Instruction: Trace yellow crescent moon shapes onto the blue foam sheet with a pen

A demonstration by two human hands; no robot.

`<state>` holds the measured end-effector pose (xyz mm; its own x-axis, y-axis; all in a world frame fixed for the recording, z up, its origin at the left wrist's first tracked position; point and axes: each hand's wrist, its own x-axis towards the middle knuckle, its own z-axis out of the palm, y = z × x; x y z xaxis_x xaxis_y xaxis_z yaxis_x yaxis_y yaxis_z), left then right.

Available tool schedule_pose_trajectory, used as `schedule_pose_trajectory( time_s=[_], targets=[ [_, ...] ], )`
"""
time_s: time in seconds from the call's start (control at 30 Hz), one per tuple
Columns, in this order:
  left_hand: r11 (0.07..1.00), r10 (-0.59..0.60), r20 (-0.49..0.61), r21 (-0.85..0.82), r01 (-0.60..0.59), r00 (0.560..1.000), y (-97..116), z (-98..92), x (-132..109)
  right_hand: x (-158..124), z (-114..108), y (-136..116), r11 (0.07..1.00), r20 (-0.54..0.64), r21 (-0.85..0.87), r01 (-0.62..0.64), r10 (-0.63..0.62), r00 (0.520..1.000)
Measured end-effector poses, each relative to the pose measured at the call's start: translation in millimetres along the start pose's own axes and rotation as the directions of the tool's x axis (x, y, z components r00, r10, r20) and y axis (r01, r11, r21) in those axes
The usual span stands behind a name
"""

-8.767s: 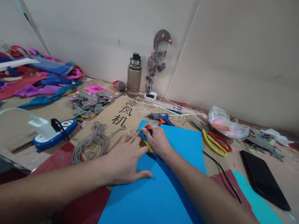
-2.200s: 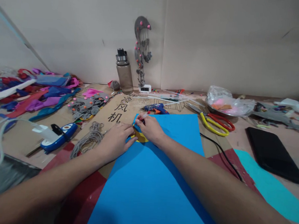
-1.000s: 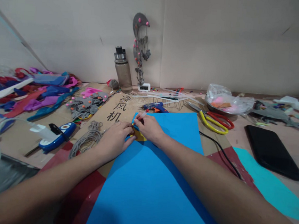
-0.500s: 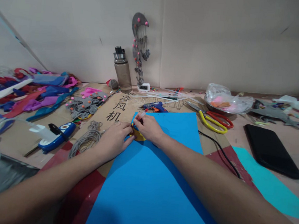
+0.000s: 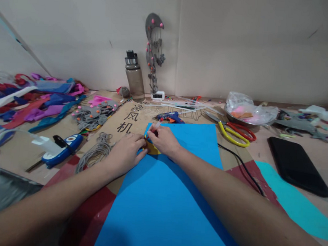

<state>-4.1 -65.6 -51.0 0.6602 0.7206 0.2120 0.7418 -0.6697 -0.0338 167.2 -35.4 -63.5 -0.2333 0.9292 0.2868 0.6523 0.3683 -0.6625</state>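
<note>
A pen [image 5: 157, 125] with a clear barrel and a red end is pinched in my right hand [image 5: 164, 139], tilted, its tip hidden by my fingers. Under that hand lies a flat yellow piece [image 5: 153, 149], partly covered, on the upper left part of a large blue sheet [image 5: 157, 199]. My left hand [image 5: 128, 150] rests flat at the sheet's left edge, thumb spread from the fingers, its fingertips touching the yellow piece's left side.
Beyond the sheet lies a blue glue gun [image 5: 174, 117]. Scissors [image 5: 233, 133] and a black phone [image 5: 299, 165] are on the right. Grey cord [image 5: 95, 151], a blue corded device [image 5: 62, 150] and felt scraps [image 5: 45, 105] occupy the left. A bottle [image 5: 135, 78] stands behind.
The pen in my right hand has shifted slightly and tilts a little more to the right. My left hand and the blue sheet look the same.
</note>
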Motion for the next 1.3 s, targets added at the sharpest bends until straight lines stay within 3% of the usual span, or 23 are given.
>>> schedule_pose_trajectory(
  time_s=[0.53, 0.83, 0.93, 1.13, 1.3],
  targets=[
    [1.0, 0.002, -0.011, 0.011, -0.002, 1.0, -0.8, 1.5, -0.2, -2.1, -0.5, 0.7, 0.999, -0.027, 0.04, 0.034, -0.033, 0.999],
    [0.998, -0.036, 0.009, -0.043, 0.037, 0.999, 1.3, -1.2, 0.1, -0.8, -15.5, -8.3, 0.976, -0.188, 0.218, 0.022, 0.02, 0.982],
    [0.999, -0.046, 0.0, -0.024, 0.046, 0.999, 0.9, -1.2, 0.4, -5.7, -20.3, -9.7, 0.961, -0.148, 0.277, 0.003, 0.04, 0.988],
    [1.0, -0.024, -0.015, -0.014, 0.024, 1.0, 2.3, -2.0, -0.4, -25.4, -16.5, 0.0, 0.889, -0.034, 0.433, -0.151, 0.184, 0.982],
    [1.0, 0.006, -0.013, -0.002, -0.006, 1.0, 2.1, -2.5, -1.3, -30.0, -12.9, 8.4, 0.89, -0.033, 0.434, -0.139, 0.171, 0.985]
  ],
)
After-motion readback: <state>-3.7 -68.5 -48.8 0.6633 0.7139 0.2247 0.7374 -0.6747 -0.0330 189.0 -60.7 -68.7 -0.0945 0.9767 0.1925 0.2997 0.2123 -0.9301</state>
